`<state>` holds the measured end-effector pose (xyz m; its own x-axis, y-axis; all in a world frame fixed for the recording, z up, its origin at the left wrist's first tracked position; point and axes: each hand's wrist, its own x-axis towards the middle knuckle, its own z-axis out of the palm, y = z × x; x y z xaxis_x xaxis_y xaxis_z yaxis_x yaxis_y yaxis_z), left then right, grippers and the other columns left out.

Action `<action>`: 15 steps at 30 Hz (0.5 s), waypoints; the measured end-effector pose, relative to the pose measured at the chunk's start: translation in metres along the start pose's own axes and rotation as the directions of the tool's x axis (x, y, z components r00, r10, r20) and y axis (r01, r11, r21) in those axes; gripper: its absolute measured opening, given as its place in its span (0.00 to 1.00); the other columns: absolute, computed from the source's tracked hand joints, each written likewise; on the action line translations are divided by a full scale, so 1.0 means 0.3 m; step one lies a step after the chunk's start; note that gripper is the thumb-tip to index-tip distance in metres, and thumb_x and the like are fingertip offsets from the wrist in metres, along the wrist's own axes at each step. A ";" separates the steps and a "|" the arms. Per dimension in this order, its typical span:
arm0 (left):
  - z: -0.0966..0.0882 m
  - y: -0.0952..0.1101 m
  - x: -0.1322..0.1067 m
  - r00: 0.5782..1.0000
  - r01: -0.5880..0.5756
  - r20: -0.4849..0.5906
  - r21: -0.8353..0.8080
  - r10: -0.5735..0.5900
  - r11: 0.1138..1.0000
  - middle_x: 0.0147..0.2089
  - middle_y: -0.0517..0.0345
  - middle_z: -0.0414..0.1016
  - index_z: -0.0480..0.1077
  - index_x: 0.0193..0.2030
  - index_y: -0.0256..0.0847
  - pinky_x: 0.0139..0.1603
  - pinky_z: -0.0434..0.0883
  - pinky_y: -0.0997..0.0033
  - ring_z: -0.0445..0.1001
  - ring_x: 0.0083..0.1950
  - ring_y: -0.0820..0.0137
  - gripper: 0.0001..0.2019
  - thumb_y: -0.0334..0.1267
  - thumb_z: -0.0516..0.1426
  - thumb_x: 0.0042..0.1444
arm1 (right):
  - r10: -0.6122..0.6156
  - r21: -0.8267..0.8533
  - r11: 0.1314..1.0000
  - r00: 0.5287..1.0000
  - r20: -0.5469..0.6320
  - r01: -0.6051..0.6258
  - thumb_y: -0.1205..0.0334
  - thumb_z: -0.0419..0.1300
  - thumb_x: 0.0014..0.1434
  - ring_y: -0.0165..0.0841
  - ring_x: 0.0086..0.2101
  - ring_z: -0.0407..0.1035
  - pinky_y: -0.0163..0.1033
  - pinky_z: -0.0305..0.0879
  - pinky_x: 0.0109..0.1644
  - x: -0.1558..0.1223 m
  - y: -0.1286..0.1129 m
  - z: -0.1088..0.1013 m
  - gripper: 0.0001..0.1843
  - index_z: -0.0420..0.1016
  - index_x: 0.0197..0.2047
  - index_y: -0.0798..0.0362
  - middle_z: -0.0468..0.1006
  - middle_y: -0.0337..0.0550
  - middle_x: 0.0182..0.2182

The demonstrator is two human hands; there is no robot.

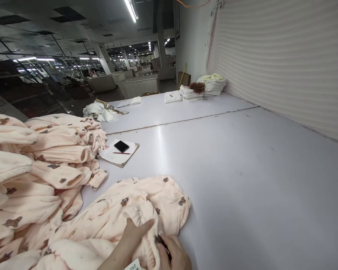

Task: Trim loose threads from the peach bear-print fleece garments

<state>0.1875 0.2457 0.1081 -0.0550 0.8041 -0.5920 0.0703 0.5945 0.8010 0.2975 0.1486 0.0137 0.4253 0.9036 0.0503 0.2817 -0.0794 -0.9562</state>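
A pale pink fleece garment (101, 221) printed with small brown bears lies bunched at the front of the table. My left hand (132, 238) grips a fold of it near a gathered edge, its fingertips partly buried in the cloth. Close beside that edge, my right hand (176, 255) is closed around a small black hand tool (163, 247), mostly covered by the fingers, so its exact kind is unclear. Below my left hand shows a white size label (133, 264) marked 2XL. Matching garments (56, 161) form a large heap to the left.
On the pale table (242, 180) lies a paper pad (124, 159) with a black phone (121, 146) and a pencil (121, 153). Farther back are crumpled white scraps (101, 111) and stacked white cloths (212, 84). A pale ribbed wall (284, 56) borders the right side.
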 end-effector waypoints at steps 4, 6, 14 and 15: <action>-0.001 -0.011 -0.006 0.994 0.096 0.065 -0.102 -0.090 0.990 0.48 0.47 0.77 0.55 0.61 0.42 0.46 0.73 0.57 0.77 0.46 0.54 0.36 0.33 0.65 0.46 | 0.036 0.050 0.998 0.999 -0.034 -0.035 0.51 0.54 0.61 0.35 0.32 0.75 0.32 0.68 0.36 -0.014 -0.001 -0.022 0.15 0.80 0.35 0.48 0.80 0.44 0.30; -0.007 -0.014 -0.017 0.986 0.132 0.127 -0.170 -0.111 0.977 0.45 0.48 0.78 0.58 0.60 0.42 0.46 0.73 0.56 0.78 0.44 0.54 0.34 0.33 0.65 0.46 | 0.032 0.092 0.995 0.999 -0.026 -0.029 0.52 0.54 0.60 0.35 0.32 0.75 0.32 0.68 0.36 -0.007 -0.009 -0.042 0.14 0.80 0.35 0.48 0.80 0.43 0.30; -0.014 -0.021 -0.031 0.990 0.095 0.116 -0.174 -0.075 0.980 0.41 0.53 0.79 0.60 0.58 0.44 0.47 0.73 0.60 0.78 0.44 0.58 0.32 0.33 0.65 0.46 | -0.076 -0.017 0.997 0.994 0.073 0.078 0.59 0.57 0.57 0.35 0.31 0.75 0.32 0.67 0.35 0.026 -0.078 -0.035 0.11 0.80 0.38 0.47 0.78 0.42 0.29; -0.015 -0.025 -0.032 0.990 0.096 0.122 -0.182 -0.075 0.979 0.41 0.52 0.79 0.61 0.57 0.43 0.46 0.73 0.60 0.78 0.43 0.58 0.31 0.33 0.66 0.45 | -0.086 -0.010 0.996 0.993 0.082 0.087 0.59 0.57 0.57 0.34 0.31 0.75 0.32 0.67 0.35 0.025 -0.078 -0.032 0.11 0.80 0.39 0.47 0.79 0.42 0.30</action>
<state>0.1829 0.2336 0.1082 0.0616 0.7517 -0.6567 -0.1176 0.6588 0.7431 0.3023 0.1531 0.0393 0.3278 0.9385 0.1088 0.3265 -0.0045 -0.9452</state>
